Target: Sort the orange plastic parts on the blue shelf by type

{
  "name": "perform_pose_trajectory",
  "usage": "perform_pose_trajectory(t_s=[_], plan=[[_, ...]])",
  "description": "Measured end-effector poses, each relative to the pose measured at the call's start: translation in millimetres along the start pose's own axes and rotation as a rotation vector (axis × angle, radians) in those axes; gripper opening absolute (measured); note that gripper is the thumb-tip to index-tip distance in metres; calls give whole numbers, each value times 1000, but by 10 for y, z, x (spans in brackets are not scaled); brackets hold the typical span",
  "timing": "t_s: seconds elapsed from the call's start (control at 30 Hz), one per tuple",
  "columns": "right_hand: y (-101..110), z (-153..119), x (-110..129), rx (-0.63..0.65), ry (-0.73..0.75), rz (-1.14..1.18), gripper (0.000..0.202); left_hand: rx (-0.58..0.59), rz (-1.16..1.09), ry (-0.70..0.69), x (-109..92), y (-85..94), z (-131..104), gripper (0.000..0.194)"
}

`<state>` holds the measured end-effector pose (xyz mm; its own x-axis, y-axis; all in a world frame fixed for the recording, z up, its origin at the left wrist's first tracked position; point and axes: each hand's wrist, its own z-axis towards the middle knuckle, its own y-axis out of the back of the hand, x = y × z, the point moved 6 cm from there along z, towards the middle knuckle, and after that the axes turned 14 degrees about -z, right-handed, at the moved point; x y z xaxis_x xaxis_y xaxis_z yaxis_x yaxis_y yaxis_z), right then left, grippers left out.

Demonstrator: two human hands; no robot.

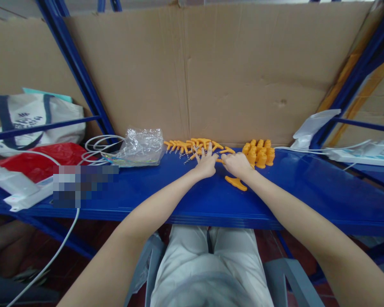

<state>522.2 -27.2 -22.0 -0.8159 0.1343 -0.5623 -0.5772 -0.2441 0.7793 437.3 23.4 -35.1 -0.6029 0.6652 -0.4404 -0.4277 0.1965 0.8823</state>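
Observation:
My left hand (206, 164) is over the blue shelf, several fingers spread and its thumb and forefinger apparently pinched together towards the right. Curled into a loose fist beside it is my right hand (239, 165). A small orange piece (220, 161) shows between the two hands, at the right hand's fingertips; most of it is hidden. Corkscrews (180, 146) with orange T-shaped handles and metal spirals lie in a row behind and left of my left hand. One orange T-shaped handle (236, 183) lies in front of my right hand. Orange sleeves (261, 159) stand grouped to its right.
Left of the corkscrews lies a clear plastic bag (143, 145). Further left are white cables, a red bag (56, 157) and a white power strip (35, 194). Cardboard (230, 72) walls the back. Another power strip (361, 156) lies at the far right.

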Motion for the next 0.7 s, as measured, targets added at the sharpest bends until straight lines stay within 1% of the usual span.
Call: perform_pose_trajectory(t_s=[0.1,0.23,0.33,0.43,0.53,0.7], plan=[[11,-6,8,-7,13,-6,37,0,-20,-2,5,-6,-8,69],[34,-20,-18,-4,-5,7,37,-73,-3,-63,20,-36,20,80],[45,-31,-56,-11,-36,32,37,-128,14,-127,25,-44,45,85],[56,-39,-72,-46,-34,76,40,-193,33,-174,26,2,50,85],[59,-39,-57,-70,17,135,41,-242,57,-187,30,66,41,83],[10,-21,-46,12,57,196,36,-251,86,-199,21,89,37,81]])
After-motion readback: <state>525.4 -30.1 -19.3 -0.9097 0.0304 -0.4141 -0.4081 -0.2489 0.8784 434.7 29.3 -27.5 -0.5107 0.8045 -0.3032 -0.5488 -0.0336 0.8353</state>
